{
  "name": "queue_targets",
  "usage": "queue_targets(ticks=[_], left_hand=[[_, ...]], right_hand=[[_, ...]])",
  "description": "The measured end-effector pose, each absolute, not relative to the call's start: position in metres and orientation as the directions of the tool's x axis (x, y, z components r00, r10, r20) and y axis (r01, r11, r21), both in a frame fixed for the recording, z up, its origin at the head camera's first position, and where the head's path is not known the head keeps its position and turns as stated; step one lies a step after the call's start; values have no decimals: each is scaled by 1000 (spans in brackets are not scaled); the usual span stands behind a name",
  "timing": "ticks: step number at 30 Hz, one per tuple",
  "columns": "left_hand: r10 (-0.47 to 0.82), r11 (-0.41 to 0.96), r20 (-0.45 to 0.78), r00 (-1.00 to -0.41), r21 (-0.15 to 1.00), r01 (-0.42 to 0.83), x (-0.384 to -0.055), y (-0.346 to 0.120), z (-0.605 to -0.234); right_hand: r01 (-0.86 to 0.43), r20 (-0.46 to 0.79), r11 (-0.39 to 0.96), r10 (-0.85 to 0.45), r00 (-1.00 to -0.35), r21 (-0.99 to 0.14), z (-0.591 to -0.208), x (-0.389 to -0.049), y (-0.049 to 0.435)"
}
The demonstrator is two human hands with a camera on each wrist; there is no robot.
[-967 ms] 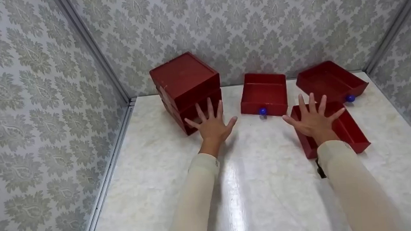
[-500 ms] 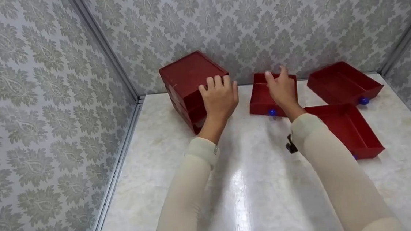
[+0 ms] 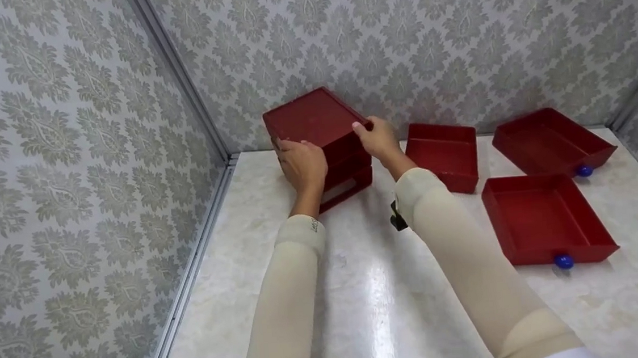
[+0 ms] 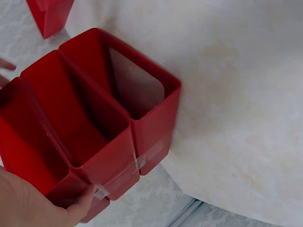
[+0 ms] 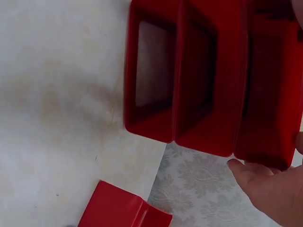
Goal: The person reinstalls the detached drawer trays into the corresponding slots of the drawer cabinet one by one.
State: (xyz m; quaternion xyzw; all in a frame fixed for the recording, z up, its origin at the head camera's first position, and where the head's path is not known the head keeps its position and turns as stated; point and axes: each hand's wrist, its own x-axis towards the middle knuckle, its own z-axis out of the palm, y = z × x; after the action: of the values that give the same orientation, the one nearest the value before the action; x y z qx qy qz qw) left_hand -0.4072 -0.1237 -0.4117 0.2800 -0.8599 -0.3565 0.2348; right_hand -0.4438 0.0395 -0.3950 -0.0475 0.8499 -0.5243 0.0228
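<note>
Hands [image 3: 303, 162] [image 3: 380, 140] have shifted; both hold the red cabinet [image 3: 314, 117].

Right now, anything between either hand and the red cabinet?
Nothing visible. The left hand holds the red cabinet near its front left edge; the right hand grips its upper right. The nearest drawer sits off to the right, not between.

Glare on tabletop [image 3: 375, 294], soft shadows, dim wrist views

Head view looks forward and down; both wrist views share the red cabinet [image 3: 323, 122] up close.
</note>
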Motion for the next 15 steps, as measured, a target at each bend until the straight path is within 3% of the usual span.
queue_targets(ticks=[4, 11, 15], left_hand=[[-617, 579, 186, -765, 765, -281, -407, -127, -415], [-488, 578, 168, -856, 798, -173, -419, -151, -410], [-441, 537, 144, -886, 834, -131, -428, -168, -403]], right_hand=[[-35, 31, 428, -16, -999, -903, -401, -442, 40], [46, 86, 576, 200, -976, -816, -399, -431, 37], [66, 107, 591, 253, -962, -804, -399, -424, 31]])
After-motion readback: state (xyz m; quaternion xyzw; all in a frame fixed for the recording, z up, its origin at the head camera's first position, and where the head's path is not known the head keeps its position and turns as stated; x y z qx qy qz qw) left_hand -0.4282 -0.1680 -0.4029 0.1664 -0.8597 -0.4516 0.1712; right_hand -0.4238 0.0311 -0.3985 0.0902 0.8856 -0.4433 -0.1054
